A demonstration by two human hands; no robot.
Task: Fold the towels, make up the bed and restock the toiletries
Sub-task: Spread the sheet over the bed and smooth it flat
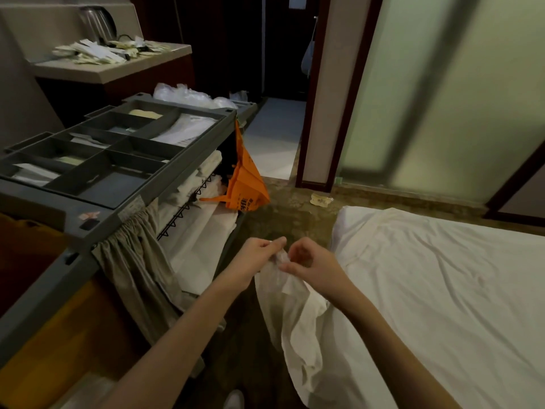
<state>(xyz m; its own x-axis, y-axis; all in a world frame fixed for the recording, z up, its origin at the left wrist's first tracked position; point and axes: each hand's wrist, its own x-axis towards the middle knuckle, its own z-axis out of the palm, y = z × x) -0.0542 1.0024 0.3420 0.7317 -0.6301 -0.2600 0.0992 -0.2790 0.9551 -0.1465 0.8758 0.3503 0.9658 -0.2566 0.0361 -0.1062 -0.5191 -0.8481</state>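
A: Hands?
B: Both on the white sheet [290, 293]. Left hand [259, 255] pinches its bunched corner, thumb and forefinger closed on the cloth. Right hand [309, 261] has curled fingers, thumb tip nipping the same corner from the other side.

A: Where's the sheet relative to the fingers?
B: Corner sits between the two hands, held up in the gap between cart and bed. The rest hangs down from the fingertips and drapes over the bed's [442, 290] near left edge onto the mattress.

A: Containers?
B: Grey housekeeping cart [50, 290] on the left. Its top tray [165, 172] is split into compartments: pale sachets and flat packets in several, a stack of white paper-like packs in the long right one. Exact items too small to tell.

A: Below the tray?
B: Wire shelf [188, 202] with folded white linens [203, 240] stacked on and under it. A drab curtain [138, 270] hangs at the near side.

A: Anything else?
B: Orange bag [244, 184] hangs off the tray's far right corner. Kettle [97, 23] and scattered sachets sit on the counter [112, 69] behind the cart.
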